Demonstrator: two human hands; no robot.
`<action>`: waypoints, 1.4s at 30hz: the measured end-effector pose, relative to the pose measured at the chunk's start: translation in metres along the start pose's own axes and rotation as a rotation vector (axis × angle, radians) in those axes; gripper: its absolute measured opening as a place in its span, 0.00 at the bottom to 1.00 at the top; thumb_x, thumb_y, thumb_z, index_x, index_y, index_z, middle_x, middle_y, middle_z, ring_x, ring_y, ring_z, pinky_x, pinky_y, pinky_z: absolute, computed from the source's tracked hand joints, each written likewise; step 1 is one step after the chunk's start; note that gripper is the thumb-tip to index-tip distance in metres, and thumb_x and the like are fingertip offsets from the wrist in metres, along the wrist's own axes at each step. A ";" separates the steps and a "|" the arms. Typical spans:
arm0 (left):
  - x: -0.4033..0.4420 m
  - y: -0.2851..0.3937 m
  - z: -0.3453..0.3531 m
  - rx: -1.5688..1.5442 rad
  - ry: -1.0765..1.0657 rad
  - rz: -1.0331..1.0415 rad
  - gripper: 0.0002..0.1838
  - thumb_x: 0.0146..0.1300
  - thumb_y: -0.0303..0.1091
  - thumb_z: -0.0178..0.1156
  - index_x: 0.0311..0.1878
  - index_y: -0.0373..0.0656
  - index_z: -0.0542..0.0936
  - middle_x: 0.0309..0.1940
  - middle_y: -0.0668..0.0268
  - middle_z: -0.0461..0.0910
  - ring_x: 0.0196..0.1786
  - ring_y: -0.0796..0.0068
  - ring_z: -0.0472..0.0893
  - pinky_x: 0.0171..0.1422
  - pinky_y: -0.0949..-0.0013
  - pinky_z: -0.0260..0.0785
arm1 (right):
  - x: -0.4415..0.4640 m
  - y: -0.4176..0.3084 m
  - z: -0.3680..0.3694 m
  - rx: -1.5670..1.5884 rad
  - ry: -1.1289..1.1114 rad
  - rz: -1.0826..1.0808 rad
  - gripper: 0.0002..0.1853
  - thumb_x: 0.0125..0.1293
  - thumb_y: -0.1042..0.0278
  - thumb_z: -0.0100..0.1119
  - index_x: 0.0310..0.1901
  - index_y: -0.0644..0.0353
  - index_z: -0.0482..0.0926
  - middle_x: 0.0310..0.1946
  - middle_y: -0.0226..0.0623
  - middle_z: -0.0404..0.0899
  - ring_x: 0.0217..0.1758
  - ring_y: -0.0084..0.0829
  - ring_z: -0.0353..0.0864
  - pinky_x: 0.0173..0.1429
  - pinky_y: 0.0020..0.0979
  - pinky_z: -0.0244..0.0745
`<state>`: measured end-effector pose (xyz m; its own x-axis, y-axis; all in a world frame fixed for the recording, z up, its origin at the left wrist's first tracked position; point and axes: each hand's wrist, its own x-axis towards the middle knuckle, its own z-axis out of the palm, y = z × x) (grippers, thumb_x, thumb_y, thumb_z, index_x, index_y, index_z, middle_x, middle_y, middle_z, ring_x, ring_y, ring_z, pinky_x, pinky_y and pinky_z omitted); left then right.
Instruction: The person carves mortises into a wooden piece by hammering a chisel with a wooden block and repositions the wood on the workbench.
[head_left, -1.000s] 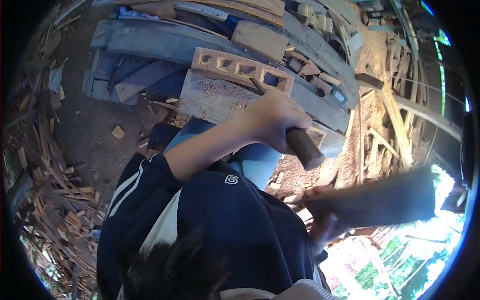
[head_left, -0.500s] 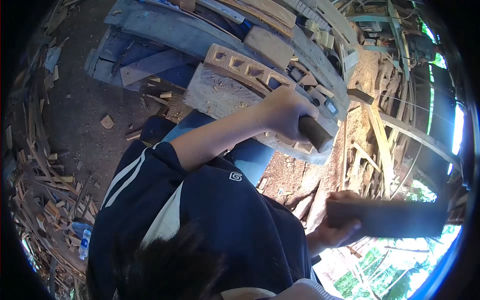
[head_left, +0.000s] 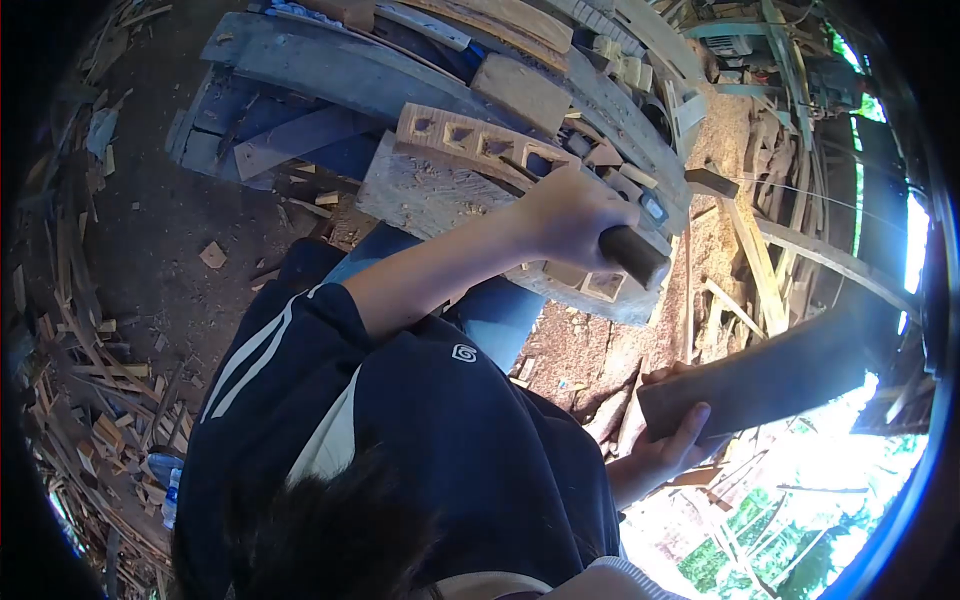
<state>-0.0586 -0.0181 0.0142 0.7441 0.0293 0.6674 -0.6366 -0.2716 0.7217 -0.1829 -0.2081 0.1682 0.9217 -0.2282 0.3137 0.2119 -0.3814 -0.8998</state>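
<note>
My left hand [head_left: 580, 220] is closed around a chisel, whose thick dark wooden handle [head_left: 635, 256] sticks out below the fist. The chisel's tip lies toward a square hole and is mostly hidden by the hand. Under that hand is a pale wooden beam [head_left: 480, 150] with several square mortises cut in a row; its middle is covered by the fist. The beam rests on a broad, worn wooden block [head_left: 405, 195]. My right hand [head_left: 670, 445], off to the lower right, grips one end of a heavy dark wooden mallet [head_left: 765, 380], held apart from the chisel.
Long planks [head_left: 330, 65] and a smaller wood block [head_left: 520, 92] lie beyond the beam. Small offcuts [head_left: 622, 182] sit beside it at the right. Scrap wood [head_left: 110, 430] litters the ground at left, near a plastic bottle [head_left: 171, 495]. Leaning timbers [head_left: 755, 260] stand at right.
The mallet has tilted, its far end swinging upward in the view, and my right hand has turned with it. My left hand stays on the chisel at about the same place.
</note>
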 end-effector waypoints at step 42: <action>0.043 -0.031 0.033 0.174 0.083 -0.220 0.14 0.49 0.51 0.69 0.32 0.54 0.82 0.21 0.66 0.82 0.27 0.62 0.84 0.31 0.61 0.76 | 0.020 0.023 0.001 -0.002 -0.044 0.117 0.38 0.66 0.57 0.60 0.68 0.70 0.54 0.36 0.60 0.78 0.29 0.46 0.83 0.32 0.42 0.82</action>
<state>-0.0006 -0.0405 0.0145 0.8366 0.1823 0.5166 -0.4126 -0.4106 0.8131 -0.1594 -0.2209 0.1538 0.9535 -0.2318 0.1927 0.1011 -0.3562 -0.9289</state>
